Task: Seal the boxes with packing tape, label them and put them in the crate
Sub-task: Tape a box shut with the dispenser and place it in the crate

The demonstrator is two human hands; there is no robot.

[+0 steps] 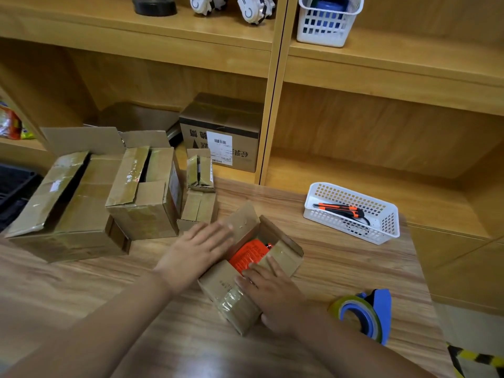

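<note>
- The small cardboard box (246, 271) sits on the near middle of the wooden table (341, 257), flaps not yet shut, with an orange packet (249, 256) showing through the gap.
- Its long axis runs diagonally, from the near-left corner towards the far right, so the seam between the flaps runs the same slant.
- The left hand (196, 249) lies flat, fingers spread, on the far-left flap; the right hand (268, 289) presses the near-right flap, fingers loosely together, gripping nothing.
- To my eye the step is closing: both flaps should be pushed down until their edges meet over the packet, then held by one hand while the other reaches for tape.
- The blue tape dispenser (366, 315) stands near, to the right of the box.
- Farther right a white basket (351, 212) holds an orange cutter (341, 210).
- Larger open boxes (109, 192) stand to the far left.
</note>
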